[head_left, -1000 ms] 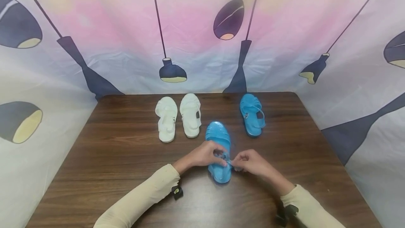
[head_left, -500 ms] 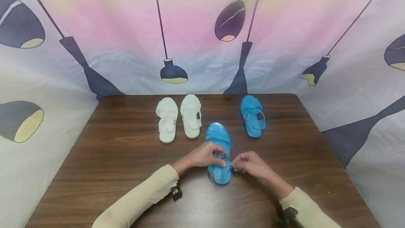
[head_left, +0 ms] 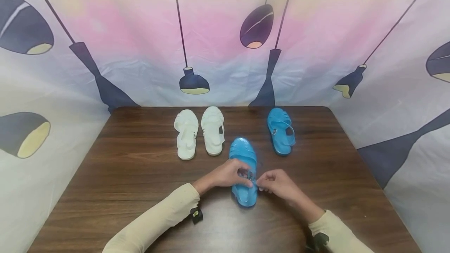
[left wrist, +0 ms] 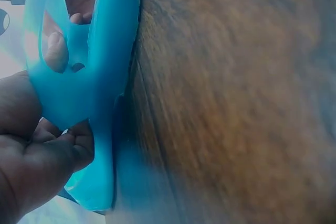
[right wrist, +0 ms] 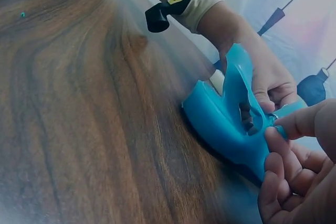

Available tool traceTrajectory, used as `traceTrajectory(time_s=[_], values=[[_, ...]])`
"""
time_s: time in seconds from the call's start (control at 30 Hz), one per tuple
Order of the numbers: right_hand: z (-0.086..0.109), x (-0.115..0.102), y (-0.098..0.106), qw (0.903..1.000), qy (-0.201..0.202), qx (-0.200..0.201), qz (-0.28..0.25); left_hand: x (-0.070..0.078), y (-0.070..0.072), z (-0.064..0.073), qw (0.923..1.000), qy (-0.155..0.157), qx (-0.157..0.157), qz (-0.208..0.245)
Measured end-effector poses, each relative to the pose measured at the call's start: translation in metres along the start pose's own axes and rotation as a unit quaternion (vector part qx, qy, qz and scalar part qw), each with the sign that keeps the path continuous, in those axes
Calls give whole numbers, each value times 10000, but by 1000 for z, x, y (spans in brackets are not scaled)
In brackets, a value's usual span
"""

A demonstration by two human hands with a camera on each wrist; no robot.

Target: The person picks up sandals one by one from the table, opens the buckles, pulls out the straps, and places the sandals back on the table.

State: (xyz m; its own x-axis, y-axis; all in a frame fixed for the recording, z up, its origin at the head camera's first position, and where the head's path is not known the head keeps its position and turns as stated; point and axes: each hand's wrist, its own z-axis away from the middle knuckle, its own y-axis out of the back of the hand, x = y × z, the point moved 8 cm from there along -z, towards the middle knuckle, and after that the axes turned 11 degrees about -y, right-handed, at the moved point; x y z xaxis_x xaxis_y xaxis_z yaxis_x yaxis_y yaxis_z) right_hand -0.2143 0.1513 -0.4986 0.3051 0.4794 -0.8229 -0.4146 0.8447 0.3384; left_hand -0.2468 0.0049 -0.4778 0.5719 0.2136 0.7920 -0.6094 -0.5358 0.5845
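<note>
A blue jelly sandal lies sole down on the table, toe pointing away from me. My left hand grips its left side in the head view, thumb over the ankle strap near the small metal buckle. The left wrist view shows those fingers curled round the sandal's side wall. From the right, my right hand pinches the blue strap end between thumb and forefinger, right at the buckle. Its other fingers are curled, and the heel strap stands up behind.
Two white sandals stand side by side toward the back of the brown table. Another blue sandal lies at the back right. A cloth backdrop with printed lamps rises behind the table edge.
Both hands stay at the same sandal, the right fingers shifting only slightly at the strap end. The whole head view has slid a little downward; the other sandals lie as before.
</note>
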Motion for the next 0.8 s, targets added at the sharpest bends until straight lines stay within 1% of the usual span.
traceTrajectory(time_s=[0.17,0.37,0.57,0.73,0.8], values=[[2,1,0,9999,22,-111,-3,-2,0,1,10000,42,14,-71],[6,6,2,9997,-32,-220,-25,0,0,0,9999,-53,9,-107],[4,4,2,9999,-20,-98,-30,0,2,0,10000,65,40,-40],[2,-2,3,10000,-22,22,21,-1,1,-1,9999,20,20,-117],[1,-3,3,10000,-11,32,47,-1,2,-2,9999,10,58,-144]])
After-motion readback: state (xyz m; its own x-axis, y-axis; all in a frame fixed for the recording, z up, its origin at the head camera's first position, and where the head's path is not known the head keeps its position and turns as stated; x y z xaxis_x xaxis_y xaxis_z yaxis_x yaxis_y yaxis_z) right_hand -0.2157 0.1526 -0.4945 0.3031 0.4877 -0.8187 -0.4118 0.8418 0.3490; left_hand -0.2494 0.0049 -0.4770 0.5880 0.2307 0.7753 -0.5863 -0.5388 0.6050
